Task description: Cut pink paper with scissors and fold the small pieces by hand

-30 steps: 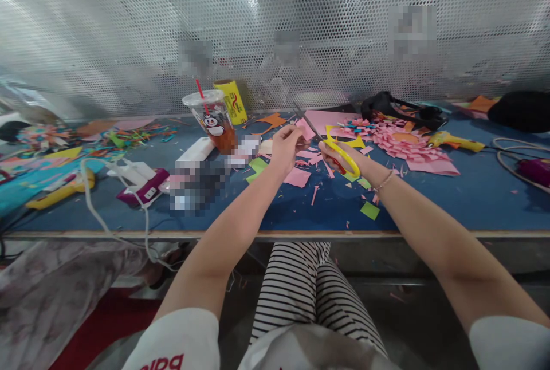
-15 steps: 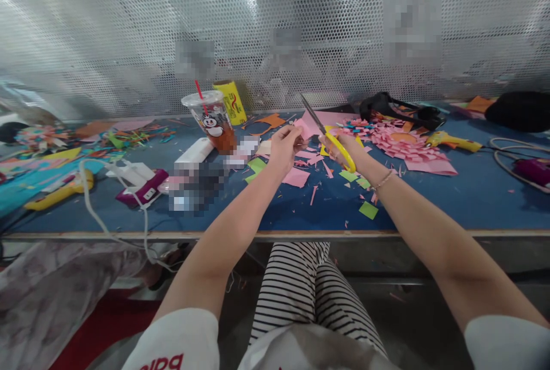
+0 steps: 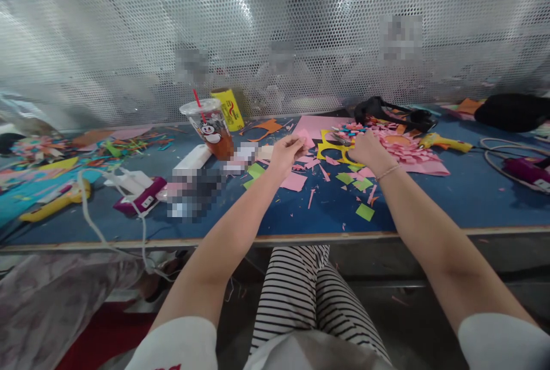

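My left hand [image 3: 287,153] pinches a small pink paper piece [image 3: 304,138] between thumb and fingers, over the middle of the table. To its right, my right hand [image 3: 370,151] is low at the tabletop, fingers curled around the scissors, whose handle is mostly hidden. The scissors' grey blades [image 3: 341,138] show just left of that hand, pointing away to the left. Beneath and beside them is yellow paper [image 3: 326,149] with rounded cut-outs. A pink sheet [image 3: 315,124] lies behind the hands. Beside the right hand sits a pink fringed paper flower [image 3: 401,144].
A drink cup [image 3: 212,132] with a red straw stands left, before a yellow roll [image 3: 230,109]. Yellow glue guns [image 3: 447,142] [image 3: 64,201] lie at both sides. White cable [image 3: 92,215] hangs over the front edge. Green paper pieces [image 3: 365,212] and pink scraps are scattered about. A perforated metal panel [image 3: 275,26] closes the back.
My right hand has lowered the scissors from above the table onto the paper-strewn surface and turned over. My left hand stays nearly in place with the pink paper.
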The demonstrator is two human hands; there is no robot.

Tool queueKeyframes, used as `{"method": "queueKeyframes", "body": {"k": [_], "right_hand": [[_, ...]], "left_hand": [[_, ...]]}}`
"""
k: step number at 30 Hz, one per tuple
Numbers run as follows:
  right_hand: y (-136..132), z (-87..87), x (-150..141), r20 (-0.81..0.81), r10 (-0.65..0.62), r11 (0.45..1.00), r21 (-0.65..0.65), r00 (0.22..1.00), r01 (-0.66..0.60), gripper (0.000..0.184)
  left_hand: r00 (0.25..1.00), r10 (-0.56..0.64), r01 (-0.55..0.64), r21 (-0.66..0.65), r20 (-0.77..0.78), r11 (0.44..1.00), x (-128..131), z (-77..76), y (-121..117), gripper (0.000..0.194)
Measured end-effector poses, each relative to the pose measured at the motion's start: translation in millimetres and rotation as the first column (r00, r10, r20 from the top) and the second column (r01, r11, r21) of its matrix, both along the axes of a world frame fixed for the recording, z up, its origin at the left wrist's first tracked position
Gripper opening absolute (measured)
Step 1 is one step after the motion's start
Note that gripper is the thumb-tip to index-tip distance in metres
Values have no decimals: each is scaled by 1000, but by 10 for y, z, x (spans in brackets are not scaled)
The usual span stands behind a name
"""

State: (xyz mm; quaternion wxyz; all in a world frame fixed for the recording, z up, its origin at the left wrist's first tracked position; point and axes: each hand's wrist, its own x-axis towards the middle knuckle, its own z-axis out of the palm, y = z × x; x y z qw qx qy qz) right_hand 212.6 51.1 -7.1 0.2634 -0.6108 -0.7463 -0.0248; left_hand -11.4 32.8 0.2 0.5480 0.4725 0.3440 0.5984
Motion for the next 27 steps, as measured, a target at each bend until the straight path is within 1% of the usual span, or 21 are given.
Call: {"method": "queueKeyframes", "body": {"k": [1, 2, 3, 4, 5, 6, 7, 8, 11, 15, 19, 21, 23, 25, 26, 27], "right_hand": [[-21, 22, -42, -15, -28, 998, 58, 999, 29, 27], [-44, 49, -100, -31, -25, 995, 99, 999, 28, 29], [-68, 75, -171, -72, 60, 989, 137, 996, -50, 28], [-92, 98, -251, -133, 187, 975, 144, 973, -167, 26], [-114, 115, -335, -211, 298, 953, 124, 931, -277, 25], [-136, 123, -415, -291, 368, 930, 102, 883, -354, 25], [-155, 122, -487, -346, 397, 916, 93, 850, -390, 24], [-172, 114, -547, -366, 413, 908, 91, 834, -410, 24], [-203, 69, -636, -383, 389, 918, 89, 838, -386, 27], [-210, 35, -629, -414, 335, 941, 106, 846, -321, 23], [-213, 45, -635, -367, 295, 956, 119, 882, -270, 31], [-215, 50, -644, -374, 292, 956, 117, 880, -268, 34], [-213, 50, -644, -423, 301, 953, 94, 855, -289, 34], [-201, 45, -634, -498, 311, 943, 54, 810, -328, 34], [-191, 41, -628, -545, 316, 933, 32, 776, -358, 33], [-179, 36, -621, -610, 314, 919, 4, 728, -394, 33]], "left_hand": [[1000, -5, 5, 0, -2, 1000, 2, -9, 3, 22], [1000, -10, 10, 1, -7, 1000, 5, -16, 5, 22], [1000, -16, 16, 4, -17, 1000, 9, -22, 5, 23], [999, -22, 22, 10, -32, 1000, 14, -28, 2, 24], [998, -29, 30, 17, -50, 999, 19, -31, -2, 26], [997, -38, 40, 26, -67, 999, 25, -34, -7, 27], [995, -48, 52, 34, -84, 998, 31, -36, -12, 29], [993, -57, 62, 41, -99, 997, 37, -37, -17, 30], [992, -58, 65, 58, -115, 996, 52, -46, -23, 30], [992, -49, 55, 47, -115, 997, 66, -59, -23, 30], [990, -100, 101, 3, -98, 995, 86, -49, -46, 32], [989, -102, 103, 9, -105, 995, 91, -39, -58, 33], [989, -90, 94, 23, -120, 995, 89, -35, -60, 31], [989, -87, 90, 21, -117, 996, 81, -36, -52, 27], [989, -89, 91, 14, -115, 996, 76, -38, -45, 25], [990, -86, 87, 6, -114, 996, 72, -40, -38, 22]]}}
